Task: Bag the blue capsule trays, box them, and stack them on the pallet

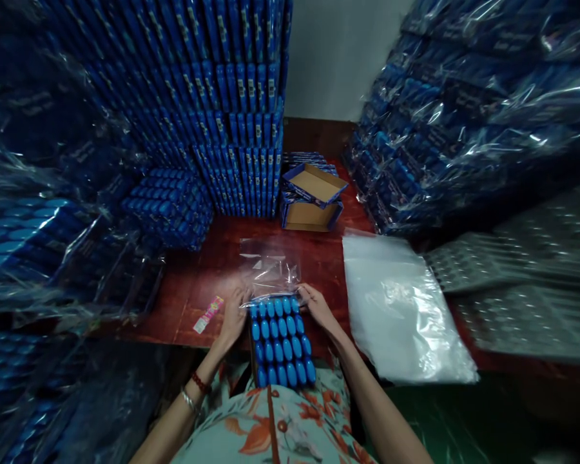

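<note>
A tray of glossy blue oval pieces lies close against my body at the table's front edge, its rows facing up. At its far end a clear plastic bag lies flat on the table, with its near edge meeting the tray's far edge. My left hand is closed at the left corner of the bag's edge, its fingertips slightly blurred. On the other side, my right hand pinches the bag's right corner with thumb and fingers. How far the tray reaches into the bag is hard to make out.
Right of my hands lies a stack of clear plastic bags, with grey moulded trays beyond. Open cardboard boxes sit at the back. Tall stacks of blue packs and wrapped bundles flank the table. A pink label strip lies left.
</note>
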Demonstrator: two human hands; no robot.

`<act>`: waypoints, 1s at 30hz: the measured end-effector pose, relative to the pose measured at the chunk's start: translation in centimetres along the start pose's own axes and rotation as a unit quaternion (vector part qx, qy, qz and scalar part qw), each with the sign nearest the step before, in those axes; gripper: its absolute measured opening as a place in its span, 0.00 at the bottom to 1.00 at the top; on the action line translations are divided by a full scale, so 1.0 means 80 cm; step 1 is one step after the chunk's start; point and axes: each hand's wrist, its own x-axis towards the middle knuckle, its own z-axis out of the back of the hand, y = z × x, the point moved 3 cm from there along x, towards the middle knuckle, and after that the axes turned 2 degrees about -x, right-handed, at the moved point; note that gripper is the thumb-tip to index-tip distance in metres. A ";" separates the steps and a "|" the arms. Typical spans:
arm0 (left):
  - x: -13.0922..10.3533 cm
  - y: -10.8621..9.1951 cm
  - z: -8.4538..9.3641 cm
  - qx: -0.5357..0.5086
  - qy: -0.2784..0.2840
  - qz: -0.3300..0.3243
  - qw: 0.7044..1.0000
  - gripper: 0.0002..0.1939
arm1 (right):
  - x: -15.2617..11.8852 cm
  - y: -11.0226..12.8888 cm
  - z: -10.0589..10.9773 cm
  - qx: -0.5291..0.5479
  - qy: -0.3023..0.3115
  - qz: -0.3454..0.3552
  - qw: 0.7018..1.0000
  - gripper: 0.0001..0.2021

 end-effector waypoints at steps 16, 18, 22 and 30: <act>-0.019 -0.008 -0.017 0.006 0.000 0.060 0.998 0.10 | -0.019 -0.017 0.005 -0.108 -0.166 0.009 0.980 0.15; -0.026 -0.002 -0.014 0.025 0.043 0.073 0.996 0.12 | -0.031 -0.022 0.007 -0.100 -0.147 0.024 0.984 0.15; -0.020 0.004 -0.005 -0.001 0.100 0.074 0.992 0.14 | -0.046 -0.022 0.016 -0.102 -0.121 0.021 0.987 0.17; 0.030 -0.007 -0.004 -0.151 0.053 0.113 0.981 0.16 | -0.035 0.021 0.047 -0.170 -0.126 0.125 0.969 0.13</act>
